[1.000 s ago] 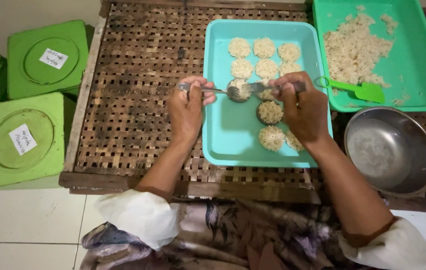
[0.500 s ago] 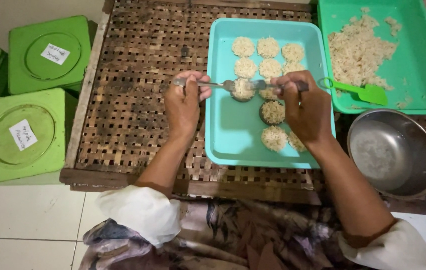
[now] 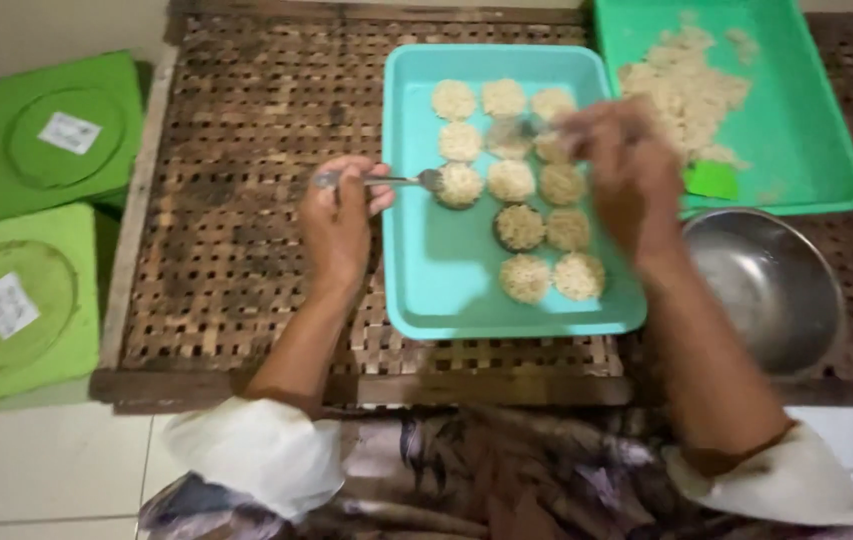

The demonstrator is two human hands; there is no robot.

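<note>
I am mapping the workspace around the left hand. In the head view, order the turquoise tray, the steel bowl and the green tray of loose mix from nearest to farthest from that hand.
From the left hand, which holds a spoon:
1. Turquoise tray, just to its right, under the spoon tip.
2. Steel bowl, far right, beyond the turquoise tray.
3. Green tray, upper right corner; only slightly farther than the bowl.

I see bare floor in the teal tray (image 3: 416,290) at its left and near parts; rice patties (image 3: 536,190) crowd its far and right parts. My left hand (image 3: 336,225) rests on open woven table (image 3: 236,200), free leftward up to the green lids (image 3: 56,135). My right hand (image 3: 626,175) is hemmed by the green tray (image 3: 826,150) and steel bowl (image 3: 776,290) just beside it.
</note>
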